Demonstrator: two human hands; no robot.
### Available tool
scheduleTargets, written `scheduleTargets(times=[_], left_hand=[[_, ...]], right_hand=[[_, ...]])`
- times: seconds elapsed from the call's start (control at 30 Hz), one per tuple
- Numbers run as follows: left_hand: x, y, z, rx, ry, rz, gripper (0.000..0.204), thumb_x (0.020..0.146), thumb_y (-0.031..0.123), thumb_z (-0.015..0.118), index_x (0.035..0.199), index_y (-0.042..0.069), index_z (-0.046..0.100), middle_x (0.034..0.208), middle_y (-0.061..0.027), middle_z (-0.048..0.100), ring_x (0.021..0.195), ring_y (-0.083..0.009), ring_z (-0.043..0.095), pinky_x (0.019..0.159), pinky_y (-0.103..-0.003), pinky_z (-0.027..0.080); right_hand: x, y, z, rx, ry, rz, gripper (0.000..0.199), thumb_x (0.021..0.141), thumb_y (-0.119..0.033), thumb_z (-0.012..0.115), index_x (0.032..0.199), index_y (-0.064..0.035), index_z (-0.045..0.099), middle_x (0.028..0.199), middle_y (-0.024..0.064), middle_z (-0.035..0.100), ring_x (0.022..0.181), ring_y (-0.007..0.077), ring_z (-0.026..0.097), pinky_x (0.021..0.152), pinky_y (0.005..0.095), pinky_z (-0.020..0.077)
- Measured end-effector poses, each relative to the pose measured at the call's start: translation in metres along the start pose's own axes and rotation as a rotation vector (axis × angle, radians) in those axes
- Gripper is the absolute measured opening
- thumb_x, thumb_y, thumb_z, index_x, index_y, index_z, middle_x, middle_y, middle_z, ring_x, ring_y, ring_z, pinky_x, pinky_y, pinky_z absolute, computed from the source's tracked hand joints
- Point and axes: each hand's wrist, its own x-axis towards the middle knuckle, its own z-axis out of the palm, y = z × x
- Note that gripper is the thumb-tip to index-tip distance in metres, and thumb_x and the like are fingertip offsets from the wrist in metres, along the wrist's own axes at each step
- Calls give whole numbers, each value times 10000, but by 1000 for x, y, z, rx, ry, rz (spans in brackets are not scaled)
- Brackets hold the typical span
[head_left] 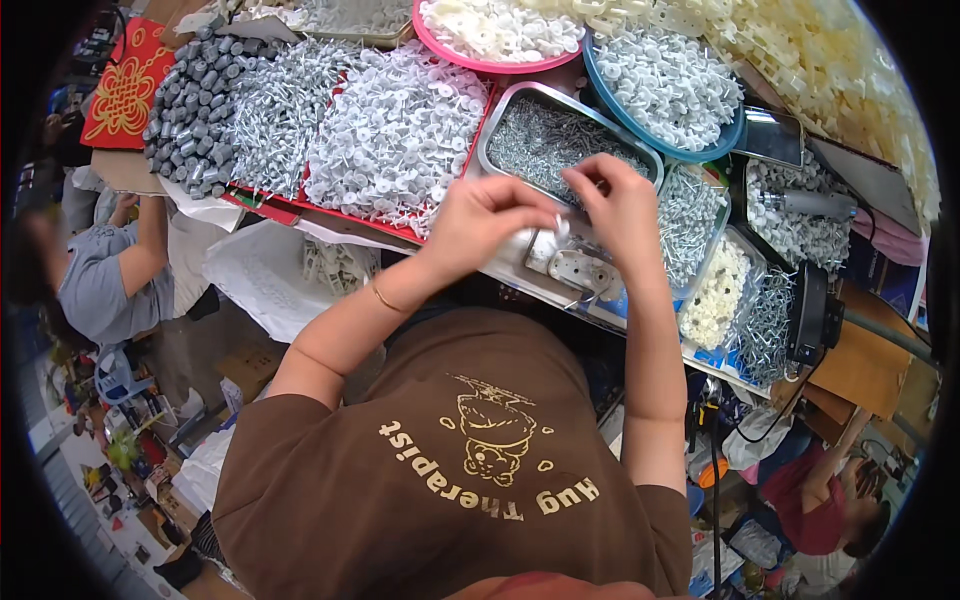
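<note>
Brown shirt (350, 470) nearest, left hand (480, 222) pinches white piece (562, 231).

The left hand (487, 225) holds a blurred tiny white piece (562, 231); a round pink plastic basin (472, 64) is cropped at twelve o'clock.

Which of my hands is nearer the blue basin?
Right. Your right hand is just on your side of the blue basin; your left hand is farther away, off to the left.

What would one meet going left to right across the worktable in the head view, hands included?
Red gold-patterned packaging, dark grey cylindrical pieces, silver pins, white disc-headed pieces, left hand, small white piece, right hand, cream pieces, black boxy device.
</note>
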Motion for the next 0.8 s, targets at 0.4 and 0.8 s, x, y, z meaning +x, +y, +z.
scheduleTargets(times=[0.4,0.8], left_hand=[[0,-37,22,708,-67,537,118,793,159,801,819,77,721,762,-59,713,703,-229,684,621,-338,513],[-1,-28,28,862,-108,603,144,765,113,809,829,58,692,871,-54,732,792,-243,698,687,-357,551]], right_hand=[[11,5,4,-253,-56,-66,175,859,-191,751,883,-20,728,829,146,720,728,287,701,668,379,535],[-12,-1,-18,-85,65,29,113,871,-122,745,944,-36,739,836,92,719,650,157,667,624,281,515]])
